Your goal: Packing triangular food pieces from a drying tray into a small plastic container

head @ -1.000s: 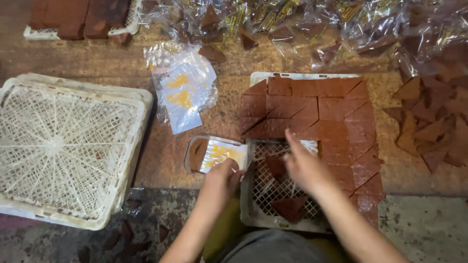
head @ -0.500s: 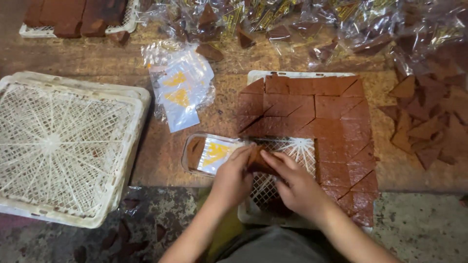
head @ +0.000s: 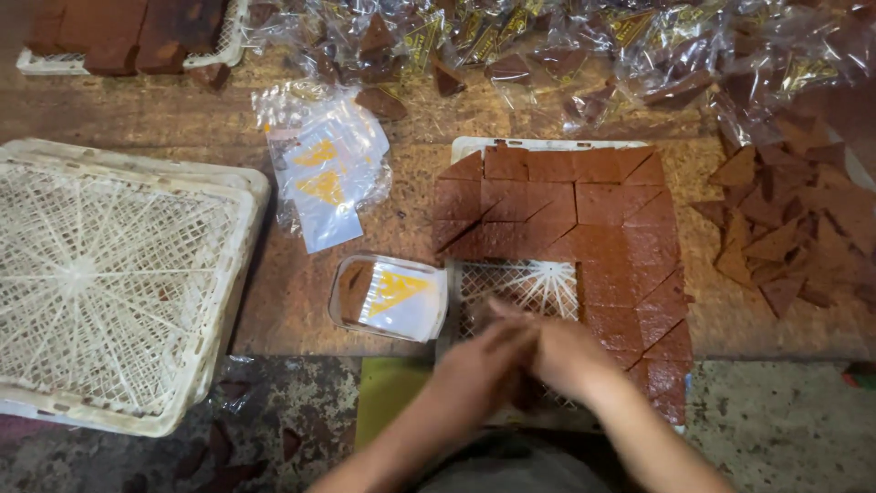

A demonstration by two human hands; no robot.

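Your white mesh tray (head: 474, 148) holds brown cut slabs (head: 584, 196); the clear tub (head: 388, 297) holds wrappers. Your left hand (head: 488, 351) and right hand (head: 570, 351) have drawn together over the bare mesh since a second ago; blurred, their grip can't be told.

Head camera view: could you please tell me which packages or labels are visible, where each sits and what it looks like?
Stack of empty clear bags: on the table left of the white tray, flat, each with a yellow triangle print.
Single clear bag: on a small clear container by the tray's left edge, yellow triangle on white.
Filled clear bags: heaped along the far edge, crinkled, holding brown triangular pieces, yellow print.
Left hand and right hand: together over the tray, blurred.
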